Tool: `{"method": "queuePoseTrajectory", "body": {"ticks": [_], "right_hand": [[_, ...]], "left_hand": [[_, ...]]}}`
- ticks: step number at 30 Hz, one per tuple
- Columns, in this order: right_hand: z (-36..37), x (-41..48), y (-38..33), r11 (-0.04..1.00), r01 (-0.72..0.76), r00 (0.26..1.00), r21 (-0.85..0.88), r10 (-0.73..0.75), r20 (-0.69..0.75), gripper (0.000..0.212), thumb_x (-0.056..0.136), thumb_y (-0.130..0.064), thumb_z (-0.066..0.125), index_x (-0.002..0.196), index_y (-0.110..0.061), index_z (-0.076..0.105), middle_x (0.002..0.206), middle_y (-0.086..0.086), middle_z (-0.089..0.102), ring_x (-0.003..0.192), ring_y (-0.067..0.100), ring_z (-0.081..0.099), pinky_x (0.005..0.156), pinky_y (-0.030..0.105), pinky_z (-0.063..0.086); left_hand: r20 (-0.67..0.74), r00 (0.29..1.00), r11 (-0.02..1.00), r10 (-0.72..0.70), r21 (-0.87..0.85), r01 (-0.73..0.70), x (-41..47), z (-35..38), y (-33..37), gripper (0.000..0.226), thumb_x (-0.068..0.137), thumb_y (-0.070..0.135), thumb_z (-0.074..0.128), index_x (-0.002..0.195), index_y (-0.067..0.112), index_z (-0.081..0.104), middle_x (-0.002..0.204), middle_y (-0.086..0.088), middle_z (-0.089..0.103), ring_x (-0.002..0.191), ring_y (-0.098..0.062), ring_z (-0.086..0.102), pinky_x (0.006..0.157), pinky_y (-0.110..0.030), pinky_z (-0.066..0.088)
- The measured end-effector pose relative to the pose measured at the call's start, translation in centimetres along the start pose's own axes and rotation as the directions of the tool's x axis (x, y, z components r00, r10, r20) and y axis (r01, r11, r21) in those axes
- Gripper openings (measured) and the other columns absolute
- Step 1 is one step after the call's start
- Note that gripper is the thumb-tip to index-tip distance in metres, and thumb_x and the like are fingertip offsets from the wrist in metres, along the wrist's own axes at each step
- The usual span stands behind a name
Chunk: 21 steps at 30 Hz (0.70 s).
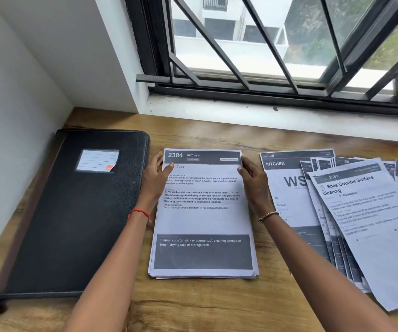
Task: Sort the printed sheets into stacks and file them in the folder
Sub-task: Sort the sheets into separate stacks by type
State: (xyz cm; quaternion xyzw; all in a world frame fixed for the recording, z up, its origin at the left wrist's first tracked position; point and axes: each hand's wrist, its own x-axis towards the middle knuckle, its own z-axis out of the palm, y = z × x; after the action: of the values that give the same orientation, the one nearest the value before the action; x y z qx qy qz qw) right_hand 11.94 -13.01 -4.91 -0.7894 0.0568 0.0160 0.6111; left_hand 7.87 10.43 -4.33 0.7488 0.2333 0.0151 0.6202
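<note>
Gripping anything, the left hand?

Yes. It holds the left edge of the stack of printed sheets, up near the far corner. The thumb lies on the top sheet and the fingers curl at the edge. A red thread runs round that wrist.

And the right hand?

Much the same on the opposite edge: thumb on the top sheet, fingers at the far right corner. A beaded bracelet sits on its wrist.

Where does the stack lie?

Flat on the wooden table, in the middle, its edges nearly squared. The top sheet reads "2384 KITCHEN".

And the folder?

The black folder lies closed on the table just left of the stack, beside the white wall, with a label pocket on its cover. The left hand sits between folder and stack. Whether it touches the folder I cannot tell.

Any other paper?

Loose sheets fan out, overlapping, on the right, apart from the stack. The topmost is tilted and headed "Shoe Counter Surface Cleaning". A barred window runs behind the table.
</note>
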Motion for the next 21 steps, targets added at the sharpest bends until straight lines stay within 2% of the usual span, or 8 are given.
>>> {"method": "queuePoseTrajectory", "body": {"ticks": [3,6,7,10,14,16,19,21], "right_hand": [[-0.3,0.1,-0.2,1.000,-0.001,1.000,-0.019,0.001,0.001,0.037,0.089,-0.003,0.052,0.125,-0.002,0.055,0.116,-0.002,0.058,0.106,0.006,0.053,0.082,-0.002,0.038],[0.3,0.3,-0.5,0.982,0.090,0.991,-0.169,-0.104,-0.081,0.036,0.084,-0.007,0.053,0.120,-0.003,0.059,0.103,0.004,0.062,0.095,0.013,0.055,0.085,0.021,0.044],[0.8,0.4,-0.5,0.952,0.147,0.981,-0.268,-0.174,-0.082,0.037,0.082,-0.006,0.053,0.119,-0.002,0.059,0.105,0.007,0.062,0.099,0.017,0.056,0.092,0.027,0.043],[3.2,1.3,-1.8,0.830,0.299,0.952,-0.472,-0.290,0.092,0.040,0.083,-0.003,0.053,0.122,0.002,0.055,0.130,0.016,0.053,0.125,0.026,0.046,0.108,0.031,0.030],[7.8,2.7,-4.9,0.758,0.460,0.862,-0.462,-0.258,0.436,0.040,0.085,-0.008,0.054,0.125,-0.001,0.053,0.127,0.015,0.053,0.119,0.028,0.050,0.105,0.039,0.036],[9.9,3.2,-6.0,0.725,0.493,0.811,-0.481,-0.183,0.555,0.041,0.089,-0.013,0.053,0.128,-0.002,0.050,0.126,0.015,0.053,0.115,0.028,0.050,0.101,0.038,0.037],[12.3,4.0,-6.7,0.603,0.557,0.753,-0.571,-0.077,0.654,0.044,0.093,-0.022,0.048,0.134,-0.005,0.044,0.130,0.015,0.047,0.119,0.031,0.042,0.100,0.039,0.035],[13.1,4.4,-6.7,0.544,0.585,0.735,-0.601,-0.043,0.676,0.040,0.095,-0.024,0.045,0.130,-0.006,0.048,0.129,0.014,0.045,0.119,0.031,0.038,0.098,0.041,0.035]], "left_hand": [[-0.002,1.000,1.000,0.012,-0.007,-0.012,0.0,0.0,0.1,0.053,0.091,0.014,0.055,0.140,0.010,0.035,0.132,0.002,0.047,0.124,-0.020,0.048,0.104,-0.043,0.041],[-0.014,0.999,0.998,0.048,0.029,-0.047,-0.1,0.0,-0.3,0.059,0.090,0.015,0.057,0.143,0.008,0.031,0.146,-0.006,0.037,0.131,-0.018,0.041,0.109,-0.042,0.036],[-0.020,0.998,0.998,0.055,0.036,-0.054,-0.1,0.0,-0.5,0.060,0.090,0.014,0.057,0.143,0.008,0.029,0.148,-0.007,0.034,0.132,-0.018,0.039,0.110,-0.041,0.034],[-0.039,0.997,0.995,0.069,0.079,-0.066,-0.2,0.2,-0.8,0.060,0.089,0.013,0.058,0.142,0.007,0.032,0.149,-0.006,0.032,0.134,-0.018,0.036,0.112,-0.040,0.032],[-0.001,0.987,0.943,0.161,0.296,-0.153,-0.2,0.3,-1.1,0.069,0.084,0.016,0.066,0.143,0.006,0.032,0.152,-0.004,0.024,0.138,-0.017,0.027,0.114,-0.032,0.024],[0.040,0.982,0.925,0.185,0.331,-0.188,-0.4,0.4,-1.3,0.073,0.084,0.019,0.067,0.144,0.005,0.029,0.154,-0.005,0.019,0.139,-0.018,0.025,0.114,-0.036,0.025],[0.062,0.972,0.906,0.227,0.354,-0.234,-0.5,0.5,-1.5,0.074,0.086,0.023,0.065,0.145,0.003,0.026,0.155,-0.006,0.014,0.140,-0.020,0.021,0.115,-0.039,0.025],[0.056,0.966,0.893,0.254,0.370,-0.257,-0.6,0.7,-1.5,0.072,0.087,0.021,0.063,0.146,0.004,0.024,0.155,-0.007,0.013,0.141,-0.019,0.019,0.116,-0.031,0.020]]}}
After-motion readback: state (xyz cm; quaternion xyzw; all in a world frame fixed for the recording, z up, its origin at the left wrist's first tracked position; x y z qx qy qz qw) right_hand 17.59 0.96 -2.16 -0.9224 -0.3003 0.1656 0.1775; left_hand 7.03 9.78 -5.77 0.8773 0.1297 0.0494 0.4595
